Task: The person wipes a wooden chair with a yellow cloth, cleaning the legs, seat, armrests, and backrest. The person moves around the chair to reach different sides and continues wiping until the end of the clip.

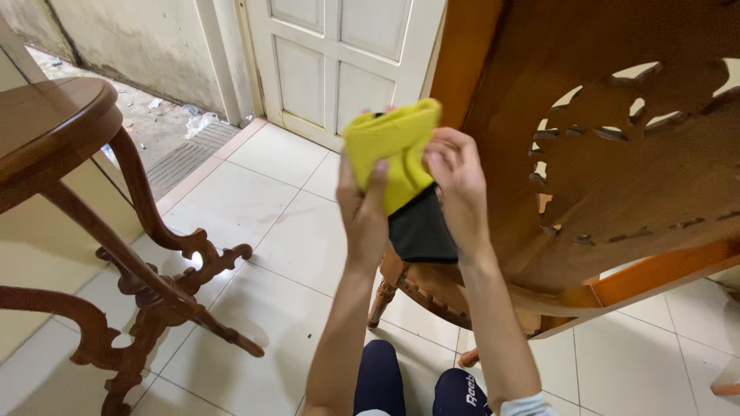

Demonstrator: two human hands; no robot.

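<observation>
Holding a soft yellow and black cloth [397, 166] up in the middle of the frame, both hands pinch it: left hand [364, 208] & right hand [456, 185] close together. Carved brown wooden chair [617, 177] is just behind, at right.

One head-worn camera looks steeply down and forward, close over the raised forearms, onto the white tiled floor [270, 231]; the carved wooden chair [617, 177] stands right, the cream panelled door [339, 62] far.

One yellow cloth [395, 146], one carved chair [617, 169], one wooden table [54, 123].
</observation>
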